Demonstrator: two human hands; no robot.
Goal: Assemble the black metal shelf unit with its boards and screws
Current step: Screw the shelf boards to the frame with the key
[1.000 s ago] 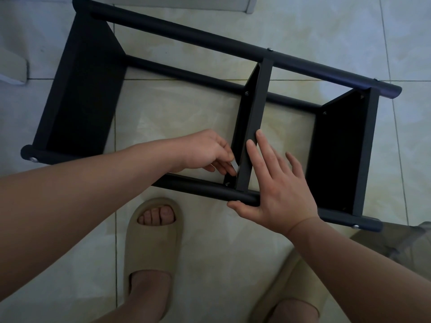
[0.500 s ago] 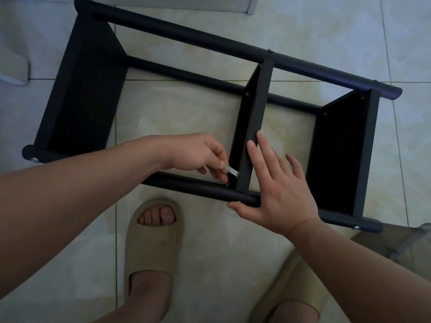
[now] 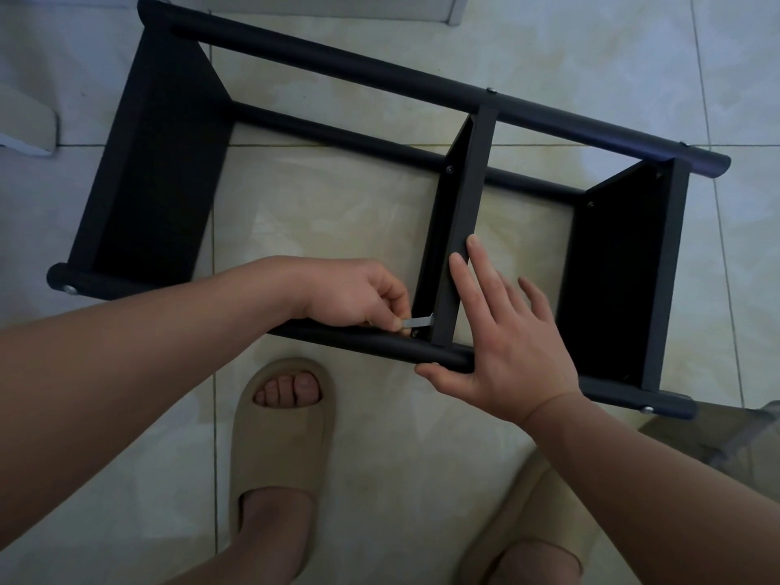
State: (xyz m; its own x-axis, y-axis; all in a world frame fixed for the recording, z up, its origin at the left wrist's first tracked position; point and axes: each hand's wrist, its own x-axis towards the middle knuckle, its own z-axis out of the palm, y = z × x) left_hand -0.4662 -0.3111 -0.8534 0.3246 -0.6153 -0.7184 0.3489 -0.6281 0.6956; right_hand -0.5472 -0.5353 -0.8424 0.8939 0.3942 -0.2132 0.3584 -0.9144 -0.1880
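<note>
The black metal shelf unit [image 3: 380, 73] lies on its side on the tiled floor, with three boards fixed between its round tubes. My left hand [image 3: 358, 295] pinches a small silver hex key [image 3: 420, 321] whose tip sits at a screw where the middle board [image 3: 468, 196] meets the near tube [image 3: 367, 342]. My right hand [image 3: 502, 344] lies flat and spread, fingers along the middle board's edge, thumb against the near tube. The left board [image 3: 156, 171] and right board [image 3: 612, 280] stand at the ends.
My two feet in beige slippers stand close to the near tube, the left slipper [image 3: 280, 432] and the right slipper [image 3: 519, 534]. A white furniture base [image 3: 337, 6] runs along the top edge. A pale object [image 3: 25, 120] lies at the far left.
My left hand has shifted down and left, drawing the silver hex key out into sight and swinging it to lie nearly level. My right hand and the shelf have stayed put.
</note>
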